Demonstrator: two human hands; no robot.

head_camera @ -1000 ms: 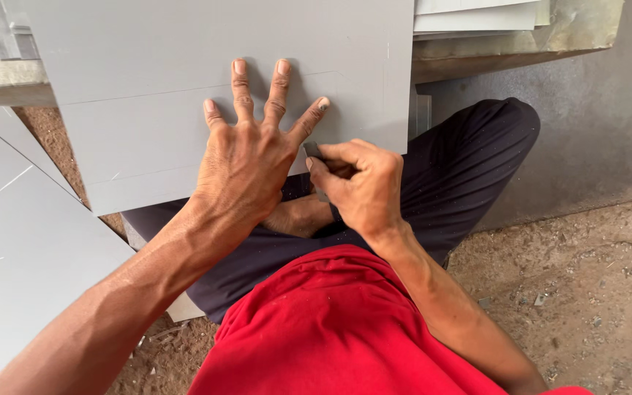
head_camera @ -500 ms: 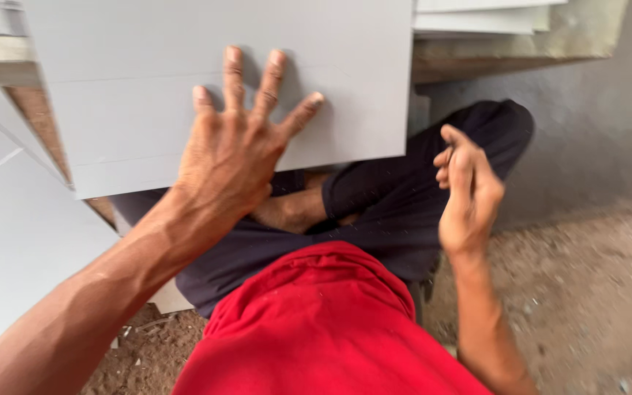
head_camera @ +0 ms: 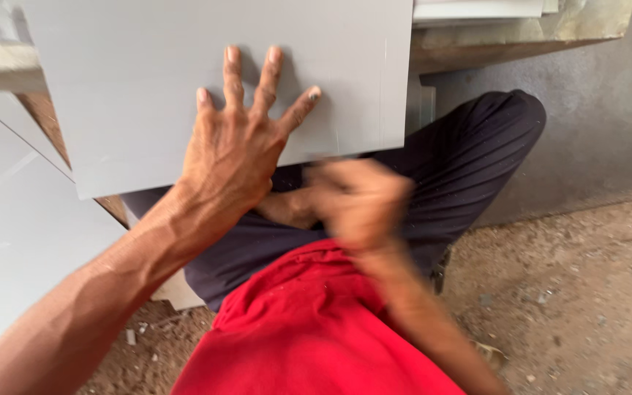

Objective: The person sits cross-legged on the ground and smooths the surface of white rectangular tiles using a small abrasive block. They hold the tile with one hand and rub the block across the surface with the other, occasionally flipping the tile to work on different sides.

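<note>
My left hand lies flat on a large grey panel, fingers spread and pressing on its lower part. The panel rests across my lap, over my dark trousers. My right hand is a blur just below the panel's lower edge, close to my left wrist. Whether it holds anything is hidden by the motion blur. My red shirt fills the bottom middle.
A second pale panel lies at the left, partly under the first. More light boards sit on a rough ledge at the top right. A grey wall stands to the right above a dirt floor.
My right hand left the panel's edge, swung out to the right, and is now back at the middle, moving fast. My left hand stayed pressed on the panel.
</note>
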